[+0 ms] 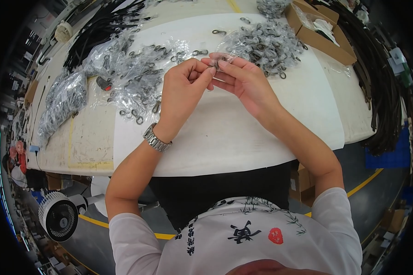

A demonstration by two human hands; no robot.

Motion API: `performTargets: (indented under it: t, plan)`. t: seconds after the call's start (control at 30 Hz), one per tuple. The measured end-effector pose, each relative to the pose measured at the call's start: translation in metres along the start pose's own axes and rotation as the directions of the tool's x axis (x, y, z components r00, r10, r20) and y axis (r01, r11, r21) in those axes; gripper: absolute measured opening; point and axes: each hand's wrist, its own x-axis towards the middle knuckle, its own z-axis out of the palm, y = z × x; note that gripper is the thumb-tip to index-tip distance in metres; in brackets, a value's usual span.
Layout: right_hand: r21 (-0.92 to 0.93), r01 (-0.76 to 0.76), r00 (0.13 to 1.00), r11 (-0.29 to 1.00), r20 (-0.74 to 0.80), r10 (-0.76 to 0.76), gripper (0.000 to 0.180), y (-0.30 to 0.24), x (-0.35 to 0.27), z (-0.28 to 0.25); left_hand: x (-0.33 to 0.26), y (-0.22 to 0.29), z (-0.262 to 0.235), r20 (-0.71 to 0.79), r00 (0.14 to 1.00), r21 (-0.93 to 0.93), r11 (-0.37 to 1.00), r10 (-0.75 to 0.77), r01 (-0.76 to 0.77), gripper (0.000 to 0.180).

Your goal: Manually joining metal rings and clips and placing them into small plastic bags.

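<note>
Both hands meet over the far middle of the white sheet. My left hand is closed, thumb and forefinger pinching a small dark metal hook. From the other side my right hand grips the same piece with thumb and fingers. A bit of clear plastic seems to cling to it; the fingers hide its exact shape. Beyond and to the right lies a heap of similar metal hooks in clear wrap. More wrapped hooks spread to the left of my left hand. A loose hook lies just beyond my hands.
A cardboard box with white cloth-like contents stands at the far right. Dark straps lie far left, and long dark strips hang over the right edge. Bulging clear bags and a black-and-red tool sit left. A fan stands below the table.
</note>
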Motion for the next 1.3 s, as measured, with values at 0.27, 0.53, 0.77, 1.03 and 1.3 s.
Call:
performTargets:
  t: [0.27, 0.53, 0.77, 1.03, 1.3]
  plan:
    - [-0.132, 0.135, 0.991, 0.982, 0.015, -0.135, 0.036, -0.002, 0.003, -0.008, 0.012, 0.010, -0.023, 0.066, 0.989, -0.128, 0.982, -0.132, 0.139, 0.021]
    - [-0.264, -0.127, 0.951, 0.956, 0.240, 0.193, 0.034, -0.011, 0.003, -0.007, 0.016, 0.005, -0.033, 0.331, 0.933, -0.279, 0.930, -0.142, 0.240, 0.020]
    - [-0.527, -0.031, 0.975, 0.849, 0.172, 0.143, 0.029, -0.011, -0.003, 0.002, 0.009, -0.005, -0.012, 0.091, 0.994, -0.070, 0.996, 0.059, -0.053, 0.013]
    - [-0.794, 0.195, 0.980, 0.576, 0.142, -0.137, 0.020, -0.009, -0.013, 0.009, 0.012, 0.004, -0.016, 0.095, 0.994, -0.143, 0.987, -0.060, 0.073, 0.014]
    - [-0.754, 0.248, 0.969, 0.609, 0.179, -0.172, 0.021, -0.011, -0.010, 0.007, 0.026, -0.008, -0.052, 0.099, 0.991, 0.035, 0.996, -0.085, 0.081, 0.025]
